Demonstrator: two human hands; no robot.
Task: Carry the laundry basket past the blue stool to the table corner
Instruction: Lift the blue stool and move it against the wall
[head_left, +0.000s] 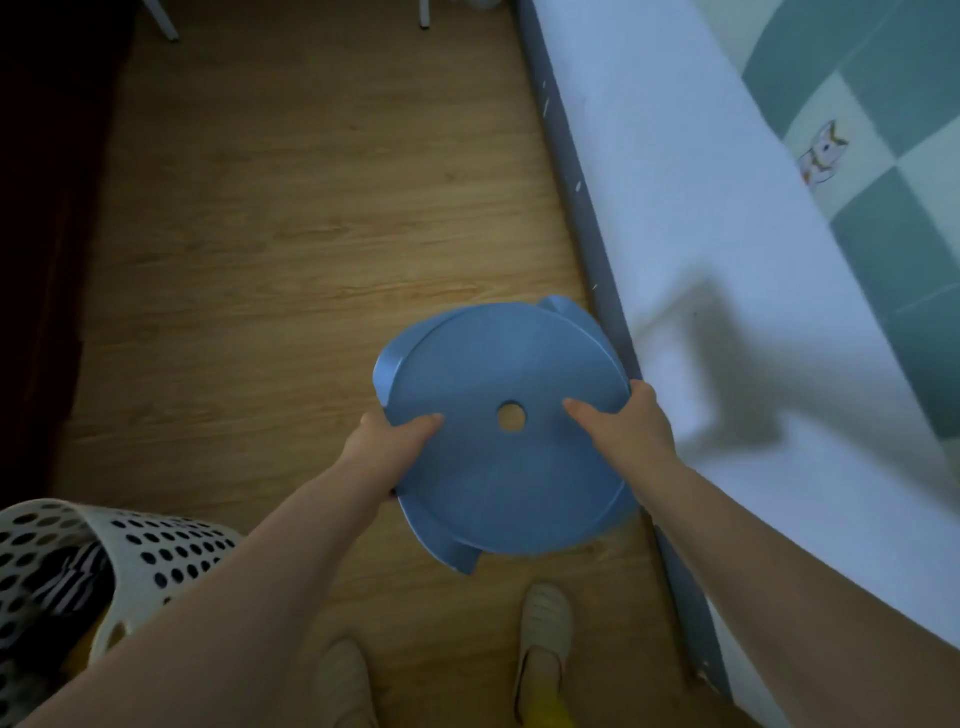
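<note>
Gripping the blue stool (506, 431) by its round seat, left hand (387, 441) and right hand (626, 426) clamping opposite rims, thumbs lying on top. Sitting on the floor (291, 234) at its near-left corner: laundry basket (104, 551), well apart from both hands.

Scene was dim overall, with a cool cast. The far left edge fell to near black. Brightest area was the white bed cover (701, 218) at right, where a soft grey shadow lay. The wooden floor (291, 234) was moderately lit, without glare. Slight softness throughout; wide-angle bending curved the bed edge.
</note>
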